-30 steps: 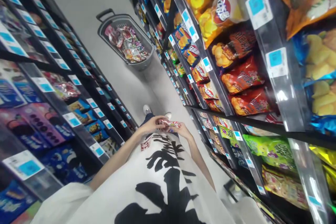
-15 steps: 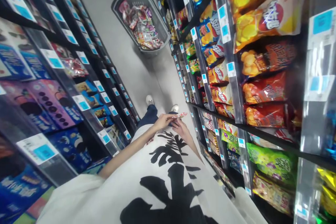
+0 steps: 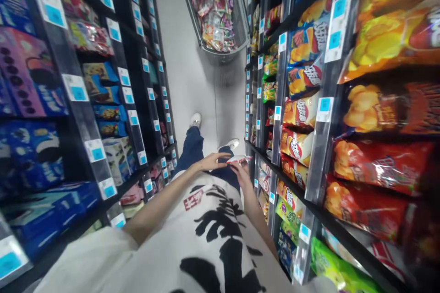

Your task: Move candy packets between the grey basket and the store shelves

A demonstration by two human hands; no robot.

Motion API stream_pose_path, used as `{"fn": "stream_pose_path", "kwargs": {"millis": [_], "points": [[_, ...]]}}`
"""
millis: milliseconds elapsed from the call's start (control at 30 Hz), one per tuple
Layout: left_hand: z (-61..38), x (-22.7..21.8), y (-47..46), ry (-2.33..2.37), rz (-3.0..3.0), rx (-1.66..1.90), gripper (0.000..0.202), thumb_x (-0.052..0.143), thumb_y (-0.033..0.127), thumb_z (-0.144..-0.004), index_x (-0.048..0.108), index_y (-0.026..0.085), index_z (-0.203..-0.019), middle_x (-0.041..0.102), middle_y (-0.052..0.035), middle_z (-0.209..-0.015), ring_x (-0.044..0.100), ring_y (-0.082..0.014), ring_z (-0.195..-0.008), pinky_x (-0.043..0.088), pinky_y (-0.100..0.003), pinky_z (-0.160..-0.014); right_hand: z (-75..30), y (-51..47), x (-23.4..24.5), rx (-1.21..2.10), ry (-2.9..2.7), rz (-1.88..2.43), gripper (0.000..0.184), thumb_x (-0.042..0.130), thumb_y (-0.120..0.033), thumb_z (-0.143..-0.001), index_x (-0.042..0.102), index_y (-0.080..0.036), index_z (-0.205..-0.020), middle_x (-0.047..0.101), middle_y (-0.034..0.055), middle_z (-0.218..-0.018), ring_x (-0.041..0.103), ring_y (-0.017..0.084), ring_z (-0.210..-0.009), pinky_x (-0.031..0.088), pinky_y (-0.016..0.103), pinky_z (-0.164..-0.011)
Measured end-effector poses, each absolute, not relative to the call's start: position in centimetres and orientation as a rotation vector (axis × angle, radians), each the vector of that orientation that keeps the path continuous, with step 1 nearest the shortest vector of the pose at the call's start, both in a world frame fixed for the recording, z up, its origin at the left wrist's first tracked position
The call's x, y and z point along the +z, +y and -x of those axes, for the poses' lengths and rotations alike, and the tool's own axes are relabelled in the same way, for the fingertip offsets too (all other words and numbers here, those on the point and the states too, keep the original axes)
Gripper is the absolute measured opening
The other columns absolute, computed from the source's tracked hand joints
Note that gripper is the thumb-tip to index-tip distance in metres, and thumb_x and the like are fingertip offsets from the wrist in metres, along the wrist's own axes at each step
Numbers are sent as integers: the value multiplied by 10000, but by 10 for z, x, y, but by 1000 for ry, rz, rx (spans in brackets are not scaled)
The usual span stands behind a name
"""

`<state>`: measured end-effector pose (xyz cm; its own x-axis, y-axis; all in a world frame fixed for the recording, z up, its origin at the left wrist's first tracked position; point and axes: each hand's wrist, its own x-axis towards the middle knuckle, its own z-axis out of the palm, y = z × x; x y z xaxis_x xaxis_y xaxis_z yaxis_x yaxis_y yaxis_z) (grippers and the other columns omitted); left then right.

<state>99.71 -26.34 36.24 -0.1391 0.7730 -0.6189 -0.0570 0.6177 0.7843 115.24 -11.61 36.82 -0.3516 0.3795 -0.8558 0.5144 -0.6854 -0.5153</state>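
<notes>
A small red-and-white packet (image 3: 242,159) sits between my two hands in front of my waist. My right hand (image 3: 242,174) has its fingers closed on the packet from below. My left hand (image 3: 212,162) is beside the packet's left end, thumb and fingers apart; whether a fingertip touches the packet I cannot tell. Farther ahead on the floor stands a grey shopping basket (image 3: 191,14) holding many small wrapped snack packs (image 3: 220,20).
Dark shelves close in the aisle on both sides. Bagged chips (image 3: 374,165) fill the right shelves; blue boxes (image 3: 34,146) and small packs (image 3: 110,112) line the left. Price tags (image 3: 75,87) run along the shelf edges. Grey floor (image 3: 182,73) lies between my feet and the basket.
My left fingers have spread apart from their closer grip at the packet, while the packet stays with my right hand. The view has turned, and the basket appears farther right and higher.
</notes>
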Motion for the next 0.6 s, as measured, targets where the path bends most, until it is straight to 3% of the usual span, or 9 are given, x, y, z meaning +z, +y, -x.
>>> {"fn": "stream_pose_path", "kwargs": {"millis": [67,133,200,267,400,500,600], "points": [[-1004,341,-267,1741,-490,544,527,494,335,-968,500,164,-1467,528,-124,-1473,463,-243,-1388,336,-372,-1191,-1160,-97,342,-2167,1239,-1774,561,860,-286,-577,549,-238,-1041,671,-5,-998,682,223,-930,564,439,-929],[-1008,315,-278,1846,-350,306,554,484,281,-957,467,102,-1481,389,-206,-1555,303,-359,-1474,232,-548,-1214,-1163,-80,311,-2125,1301,-1846,605,870,-286,-549,527,-225,-1043,657,-12,-993,672,208,-919,542,438,-962],[-1013,286,-296,1864,-230,61,627,559,258,-902,447,74,-1491,258,-266,-1598,187,-498,-1477,200,-725,-1131,-1163,-66,275,-2060,1380,-1932,655,874,-270,-525,505,-218,-1064,644,-15,-1011,658,192,-918,523,433,-983],[-1016,257,-316,1830,-142,-138,708,634,242,-845,434,80,-1505,187,-304,-1606,179,-589,-1435,260,-804,-1018,-1158,-56,233,-1992,1452,-1999,662,861,-250,-536,491,-207,-1084,637,-7,-1024,644,181,-919,517,428,-981],[-1018,207,-350,1816,-292,-533,843,685,299,-834,310,198,-1582,71,-307,-1627,303,-578,-1384,457,-688,-890,-1139,-46,129,-1802,1540,-2195,587,816,-209,-599,454,-194,-1060,628,19,-1028,628,173,-904,538,402,-937],[-1008,179,-360,1931,-460,-661,707,606,374,-893,389,211,-1547,244,-291,-1569,479,-473,-1248,536,-545,-790,-1129,-39,48,-1494,1548,-2468,561,794,-184,-640,406,-201,-1045,622,69,-1057,634,208,-935,553,409,-909],[-984,162,-359,2029,-506,-634,535,487,414,-951,533,167,-1423,444,-236,-1398,533,-387,-1129,554,-442,-704,-1130,-26,-22,-1134,1526,-2647,553,799,-234,-689,398,-197,-1068,611,133,-1103,632,278,-1030,554,462,-921]]}}
